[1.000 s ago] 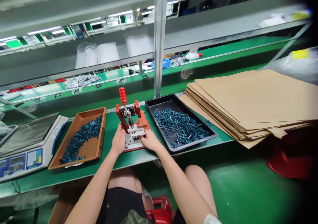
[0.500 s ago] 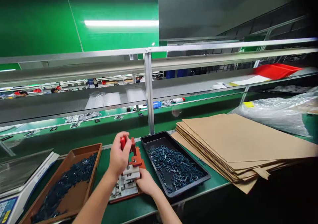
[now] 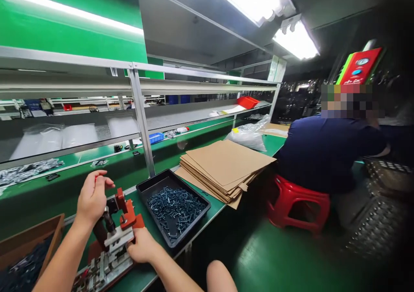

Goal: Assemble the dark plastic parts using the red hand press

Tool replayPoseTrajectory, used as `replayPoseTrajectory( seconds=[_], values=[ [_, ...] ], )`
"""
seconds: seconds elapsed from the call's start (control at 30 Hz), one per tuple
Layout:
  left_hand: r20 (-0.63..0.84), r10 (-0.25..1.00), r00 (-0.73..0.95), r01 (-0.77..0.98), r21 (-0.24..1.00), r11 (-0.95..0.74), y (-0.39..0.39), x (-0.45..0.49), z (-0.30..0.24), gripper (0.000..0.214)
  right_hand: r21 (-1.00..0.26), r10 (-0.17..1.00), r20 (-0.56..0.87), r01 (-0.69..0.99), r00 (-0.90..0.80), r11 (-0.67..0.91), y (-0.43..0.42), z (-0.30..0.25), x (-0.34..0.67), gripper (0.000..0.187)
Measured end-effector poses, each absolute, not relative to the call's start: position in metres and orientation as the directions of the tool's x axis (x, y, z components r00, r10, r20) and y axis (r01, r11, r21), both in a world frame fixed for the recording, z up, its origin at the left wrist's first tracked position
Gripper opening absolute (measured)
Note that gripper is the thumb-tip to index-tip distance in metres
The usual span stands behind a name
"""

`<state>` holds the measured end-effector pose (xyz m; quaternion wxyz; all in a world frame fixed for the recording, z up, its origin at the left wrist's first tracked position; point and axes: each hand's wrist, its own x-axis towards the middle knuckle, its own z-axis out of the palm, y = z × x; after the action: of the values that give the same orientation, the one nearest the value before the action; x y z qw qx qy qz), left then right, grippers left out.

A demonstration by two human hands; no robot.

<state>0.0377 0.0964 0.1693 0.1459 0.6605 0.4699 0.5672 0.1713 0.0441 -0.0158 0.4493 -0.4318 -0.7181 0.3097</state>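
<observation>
A small bench press (image 3: 118, 240) with a metal base and orange-red bracket stands at the bench's front edge. My left hand (image 3: 92, 197) is raised at its top, closed round a handle of which only a bit of red shows. My right hand (image 3: 144, 245) rests against the right side of the metal block, its fingertips curled in and partly hidden; what they hold, if anything, does not show. To the right lies a black tray (image 3: 206, 206) with many small dark pins. A brown tray (image 3: 58, 231) of dark small parts is at the left, cut off by the frame.
Brown cardboard sheets (image 3: 226, 162) are stacked beyond the black tray, with a clear plastic bag (image 3: 250, 136) behind. A metal post (image 3: 142, 119) and shelf rise at the back. At the right, a person (image 3: 323, 149) sits on a red stool (image 3: 297, 205).
The view has swung to the right, bringing the seated person and stool into sight and shifting the bench leftward. Both hands stay at the press; the left hand's fingers look slightly looser.
</observation>
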Motion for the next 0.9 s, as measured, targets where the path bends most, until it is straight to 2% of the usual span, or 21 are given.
replayPoseTrajectory(
  seconds=[0.07, 0.13, 0.27, 0.33, 0.4, 0.47, 0.53, 0.73, 0.9],
  values=[
    [0.606, 0.792, -0.074, 0.451, 0.728, -0.516, 0.094, 0.031, 0.157, 0.047, -0.801, 0.856, 0.46, 0.304, -0.237, 0.515, 0.042, -0.012, 0.173, 0.047],
    [0.654, 0.747, -0.118, 0.54, 0.674, -0.505, 0.08, 0.018, 0.131, 0.053, -0.78, 0.833, 0.501, 0.295, -0.234, 0.552, 0.041, -0.01, 0.174, 0.049],
    [0.74, 0.637, -0.217, 0.727, 0.558, -0.4, 0.045, -0.021, 0.053, 0.057, -0.804, 0.864, 0.444, 0.32, -0.237, 0.5, 0.043, -0.014, 0.17, 0.045],
    [0.686, 0.691, -0.226, 0.784, 0.55, -0.289, 0.031, -0.04, 0.013, 0.061, -0.836, 0.894, 0.369, 0.328, -0.255, 0.439, 0.044, -0.02, 0.166, 0.043],
    [0.56, 0.805, -0.196, 0.795, 0.571, -0.204, 0.023, -0.055, -0.022, 0.064, -0.858, 0.909, 0.315, 0.328, -0.273, 0.396, 0.046, -0.025, 0.162, 0.041],
    [0.415, 0.897, -0.154, 0.765, 0.624, -0.158, 0.019, -0.064, -0.047, 0.061, -0.862, 0.913, 0.305, 0.33, -0.272, 0.386, 0.047, -0.03, 0.161, 0.04],
    [0.331, 0.933, -0.144, 0.721, 0.68, -0.13, 0.019, -0.066, -0.061, 0.055, -0.852, 0.911, 0.307, 0.347, -0.275, 0.391, 0.046, -0.034, 0.162, 0.039],
    [0.266, 0.929, -0.258, 0.611, 0.789, -0.056, 0.025, -0.06, -0.066, 0.054, -0.817, 0.921, 0.282, 0.436, -0.269, 0.378, 0.042, -0.039, 0.163, 0.035],
    [0.135, 0.891, -0.434, 0.313, 0.95, 0.009, 0.028, -0.064, -0.071, 0.074, -0.782, 0.934, 0.273, 0.512, -0.231, 0.355, 0.04, -0.041, 0.16, 0.03]
  ],
)
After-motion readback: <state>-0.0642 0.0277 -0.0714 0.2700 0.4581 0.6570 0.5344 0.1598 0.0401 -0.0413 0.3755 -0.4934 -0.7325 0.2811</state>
